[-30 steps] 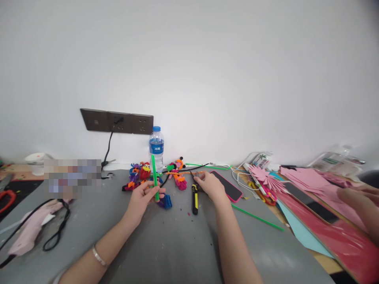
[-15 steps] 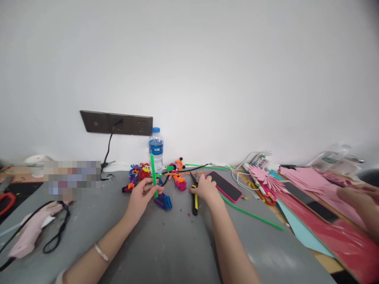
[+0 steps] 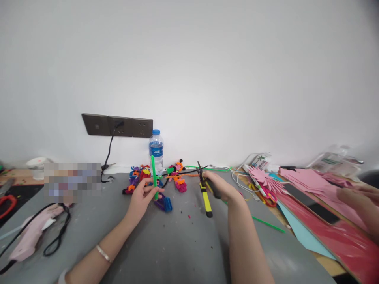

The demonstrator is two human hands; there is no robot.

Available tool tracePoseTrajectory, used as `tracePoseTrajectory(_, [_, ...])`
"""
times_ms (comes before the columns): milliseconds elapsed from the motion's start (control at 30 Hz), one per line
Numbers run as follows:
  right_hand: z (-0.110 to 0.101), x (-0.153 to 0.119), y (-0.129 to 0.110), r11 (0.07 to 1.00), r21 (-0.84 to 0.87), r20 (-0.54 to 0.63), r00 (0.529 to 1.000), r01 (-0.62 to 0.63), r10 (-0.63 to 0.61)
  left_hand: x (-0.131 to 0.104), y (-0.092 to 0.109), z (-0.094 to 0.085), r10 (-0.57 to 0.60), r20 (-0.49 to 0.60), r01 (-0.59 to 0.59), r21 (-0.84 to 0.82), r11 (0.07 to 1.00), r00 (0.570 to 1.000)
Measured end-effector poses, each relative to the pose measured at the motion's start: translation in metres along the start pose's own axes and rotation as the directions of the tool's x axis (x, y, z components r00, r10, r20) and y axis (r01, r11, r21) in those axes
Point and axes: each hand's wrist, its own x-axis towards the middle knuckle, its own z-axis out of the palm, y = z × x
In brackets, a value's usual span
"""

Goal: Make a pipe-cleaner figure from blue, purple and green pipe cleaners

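Observation:
Between its thumb and fingers, my left hand (image 3: 145, 194) pinches a green pipe cleaner (image 3: 153, 169) that stands upright. My right hand (image 3: 220, 183) is closed on one handle of a pair of yellow-and-black pliers (image 3: 205, 197); the handles and jaws are spread apart. Several colourful pipe-cleaner figures (image 3: 144, 172) lie behind my left hand, with a blue-purple one (image 3: 166, 204) partly hidden by it. An orange-and-pink figure (image 3: 179, 182) lies between the hands. Another green pipe cleaner (image 3: 268, 224) rests on the mat beyond my right forearm.
A water bottle (image 3: 156, 150) stands by the wall below the sockets (image 3: 130, 126). At left are a pink glue gun (image 3: 32, 234) with a black cord and orange-handled scissors (image 3: 8, 206). Pink paper (image 3: 308, 181), a phone (image 3: 312, 203) and another person's hand (image 3: 358, 201) are at right.
My right hand has lifted the pliers from the mat and moved right, and their handles have spread. It now hides the pink-cased phone. My left hand stays nearly still with the green pipe cleaner.

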Motion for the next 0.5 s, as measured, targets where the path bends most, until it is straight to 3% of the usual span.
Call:
tracePoseTrajectory(67, [-0.004,-0.002,-0.007,0.971,0.240,0.075,0.997,0.015,-0.034,-0.001,0.001,0.001,0.001,0.015,-0.001,0.002,1.000,1.000])
tracePoseTrajectory(167, [-0.002,-0.001,-0.017,0.887,0.443,0.003,0.989,0.130,-0.146,-0.001,0.000,0.001,0.003,0.024,-0.003,0.011,1.000,1.000])
tracePoseTrajectory(367, [0.020,0.016,-0.012,0.742,0.580,-0.198,0.941,0.337,-0.273,-0.001,-0.001,0.001,0.035,0.025,-0.036,0.036,0.999,0.999])
tracePoseTrajectory(500, [0.033,0.021,-0.003,0.691,0.626,-0.155,0.926,0.362,-0.345,-0.002,-0.001,0.001,0.046,0.013,-0.047,0.036,0.998,0.999])
